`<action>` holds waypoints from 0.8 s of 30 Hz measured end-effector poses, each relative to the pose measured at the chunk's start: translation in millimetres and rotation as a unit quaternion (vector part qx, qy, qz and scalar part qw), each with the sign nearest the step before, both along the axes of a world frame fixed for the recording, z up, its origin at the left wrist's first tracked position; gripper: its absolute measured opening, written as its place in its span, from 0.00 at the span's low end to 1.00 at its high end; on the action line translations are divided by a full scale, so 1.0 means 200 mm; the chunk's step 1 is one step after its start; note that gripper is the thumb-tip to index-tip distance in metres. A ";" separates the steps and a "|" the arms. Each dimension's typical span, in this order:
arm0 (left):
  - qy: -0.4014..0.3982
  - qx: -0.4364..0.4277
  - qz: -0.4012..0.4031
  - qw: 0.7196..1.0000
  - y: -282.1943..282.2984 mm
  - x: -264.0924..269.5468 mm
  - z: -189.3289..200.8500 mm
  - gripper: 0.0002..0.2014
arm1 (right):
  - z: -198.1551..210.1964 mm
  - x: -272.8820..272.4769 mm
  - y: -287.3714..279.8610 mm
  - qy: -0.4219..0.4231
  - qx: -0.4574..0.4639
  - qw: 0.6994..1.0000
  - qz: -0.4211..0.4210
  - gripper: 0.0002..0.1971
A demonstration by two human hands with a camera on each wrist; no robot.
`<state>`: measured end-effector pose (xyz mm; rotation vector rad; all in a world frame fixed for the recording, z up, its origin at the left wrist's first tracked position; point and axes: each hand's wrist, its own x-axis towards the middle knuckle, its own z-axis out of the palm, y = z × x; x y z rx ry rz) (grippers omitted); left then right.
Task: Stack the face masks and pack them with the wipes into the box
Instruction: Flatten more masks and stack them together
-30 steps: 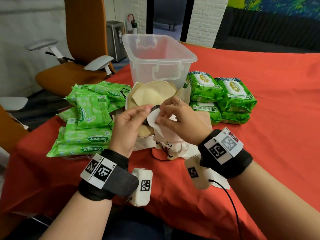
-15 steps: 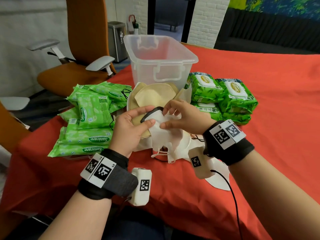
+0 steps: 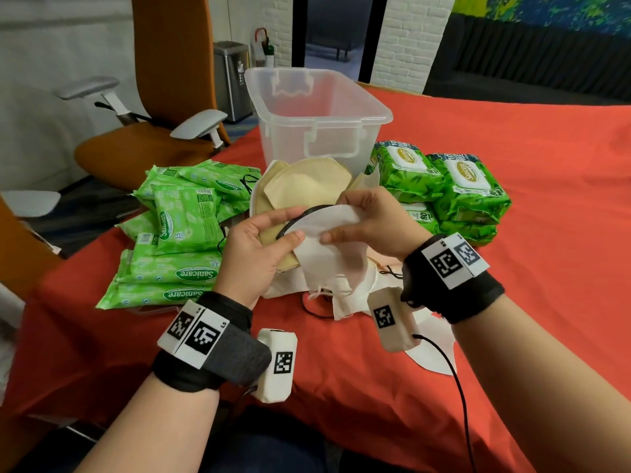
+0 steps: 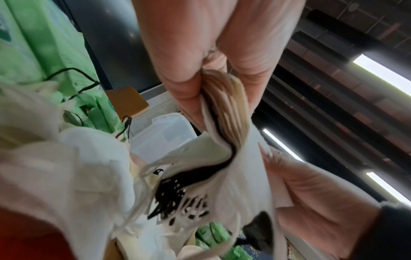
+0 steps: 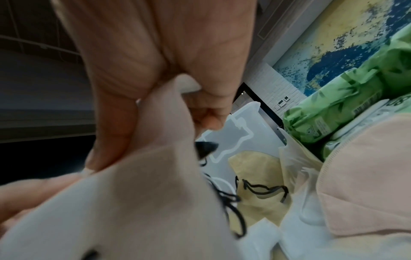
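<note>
Raised slightly since a second ago, and spread flatter between both hands: white fabric face mask with black ear loop (image 3: 327,233). Left hand (image 3: 254,254) pinching a thin stack of beige and white masks (image 4: 224,109), thumb curled over the edge; right hand (image 3: 370,221) pinching the white mask's far rim. At 12 o'clock, clear plastic box (image 3: 317,121), nothing visible inside. Loose masks (image 3: 307,180) heaped just before it; flat light-green wipe packs (image 3: 177,240) at 9 o'clock, bulky dark-green wipe packs (image 3: 440,186) at 2 o'clock. Stacking barely begun; packing all left.
</note>
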<state>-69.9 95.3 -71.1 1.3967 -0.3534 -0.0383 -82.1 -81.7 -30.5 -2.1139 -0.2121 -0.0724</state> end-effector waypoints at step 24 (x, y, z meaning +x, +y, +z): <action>0.034 -0.032 -0.017 0.999 0.05 0.02 -0.01 0.13 | 0.11 -0.03 -0.06 -0.068 0.071 0.995 -0.001 0.11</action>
